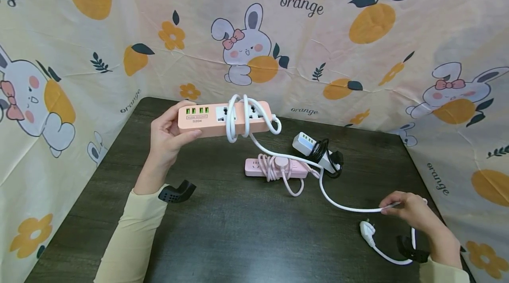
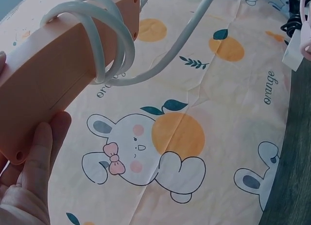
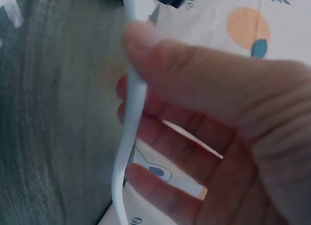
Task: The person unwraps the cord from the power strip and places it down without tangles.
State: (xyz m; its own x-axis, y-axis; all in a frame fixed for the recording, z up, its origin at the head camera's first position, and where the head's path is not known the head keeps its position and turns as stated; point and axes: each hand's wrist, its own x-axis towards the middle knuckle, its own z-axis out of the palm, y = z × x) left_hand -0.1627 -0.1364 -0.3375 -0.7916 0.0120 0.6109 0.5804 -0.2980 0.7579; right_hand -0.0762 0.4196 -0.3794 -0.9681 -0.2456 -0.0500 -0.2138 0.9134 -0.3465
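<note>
My left hand (image 1: 165, 130) grips the left end of an orange power strip (image 1: 207, 130), raised above the table with its sockets and green USB ports toward the head camera. White cord (image 1: 247, 117) loops round the strip's right half, then runs down to the right. In the left wrist view the strip's plain underside (image 2: 53, 64) shows, fingers against it. My right hand (image 1: 413, 212) pinches the white cord (image 3: 136, 94) between thumb and fingers near the table's right side. Past that hand the cord bends back to a white plug (image 1: 367, 232), lying below it.
A pink power strip (image 1: 252, 168) wound in its own pink cord lies mid-table. Behind it sits a white power strip (image 1: 305, 141) with a bundled black cord (image 1: 320, 151). The dark table (image 1: 238, 230) is backed by a printed cloth (image 1: 191, 17).
</note>
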